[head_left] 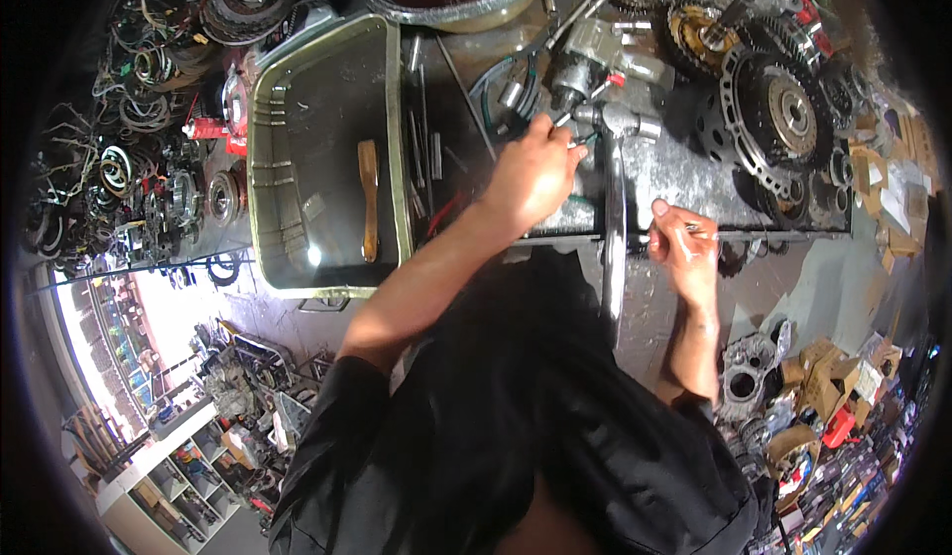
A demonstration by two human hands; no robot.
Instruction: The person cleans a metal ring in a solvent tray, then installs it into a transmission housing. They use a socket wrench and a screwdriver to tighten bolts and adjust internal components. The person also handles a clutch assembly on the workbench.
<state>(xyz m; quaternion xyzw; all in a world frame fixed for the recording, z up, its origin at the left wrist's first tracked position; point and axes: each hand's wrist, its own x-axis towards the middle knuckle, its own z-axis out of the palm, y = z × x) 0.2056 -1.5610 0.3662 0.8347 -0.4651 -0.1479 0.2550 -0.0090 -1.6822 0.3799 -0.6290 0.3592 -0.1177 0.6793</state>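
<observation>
My left hand [535, 173] is over the front of the workbench with its fingers pinched together. A thin, small piece shows at its fingertips, too small to name. Right beside those fingers lies a T-shaped metal tool like a hammer [623, 119], its long shiny handle reaching out past the bench's front edge. To the right of that handle, my right hand [684, 243] is at the bench edge, its fingers curled in and its thumb raised. Whatever those fingers may hold is hidden. Just beyond my left hand is a grey metal housing [595, 54].
A yellow-rimmed tray [397, 158] holding a wooden-handled tool [369, 198] stands on the left. Behind it is a basin [476, 17] of dark liquid. Gears and a perforated drum [739, 109] crowd the right. Metal rods [466, 99] lie beside the tray; cardboard boxes [823, 357] are at lower right.
</observation>
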